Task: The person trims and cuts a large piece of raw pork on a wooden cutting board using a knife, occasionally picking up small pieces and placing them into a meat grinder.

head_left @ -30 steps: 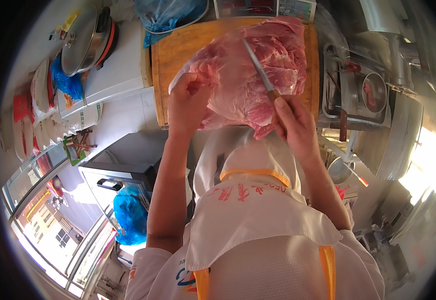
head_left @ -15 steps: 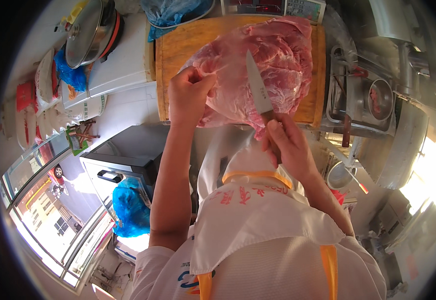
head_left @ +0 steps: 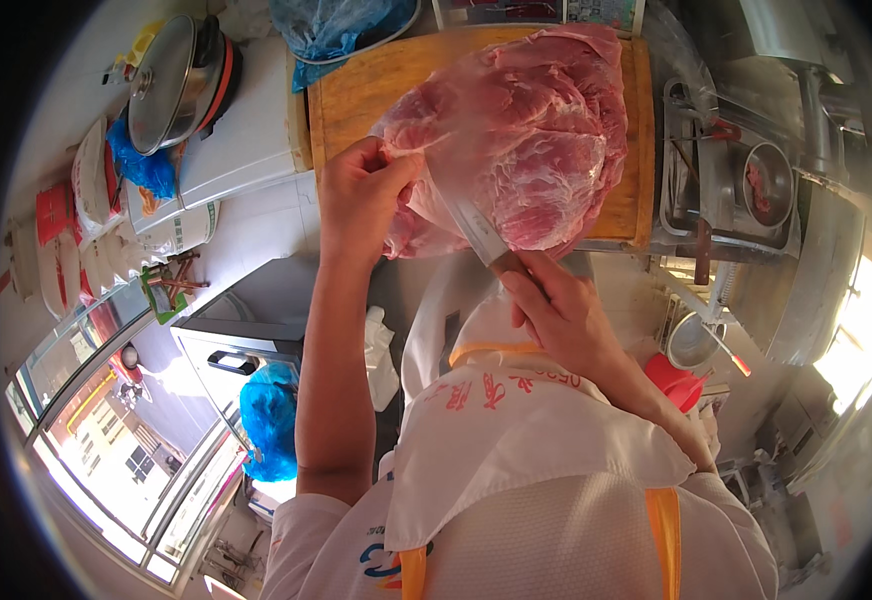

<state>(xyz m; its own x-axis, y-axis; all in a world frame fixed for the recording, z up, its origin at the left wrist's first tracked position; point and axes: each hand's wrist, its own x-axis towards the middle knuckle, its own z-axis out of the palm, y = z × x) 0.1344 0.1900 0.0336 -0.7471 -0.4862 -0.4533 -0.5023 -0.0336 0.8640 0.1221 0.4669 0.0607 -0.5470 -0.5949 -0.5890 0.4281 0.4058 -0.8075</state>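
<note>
A large slab of raw meat [head_left: 546,140] lies on a wooden cutting board [head_left: 640,130]. My left hand [head_left: 364,195] is closed on the meat's left edge, pinching a bit of it between thumb and fingers. In my right hand [head_left: 554,298] is a knife [head_left: 478,232], gripped by its handle below the near edge of the meat. The blade points up and left, across the meat's lower left part toward my left hand. Its tip is hard to make out against the meat, so I cannot tell how deep it sits.
To the right of the board stands a metal tray [head_left: 680,215] with a steel bowl [head_left: 767,185] holding small meat pieces. Blue plastic bags line a container [head_left: 341,25] behind the board. A lidded pan [head_left: 164,85] sits on the white surface at left. Below hangs a blue bag [head_left: 268,420].
The knife has swung down and left, from upright over the middle of the meat to slanting toward my left hand. My left hand has shifted slightly left.
</note>
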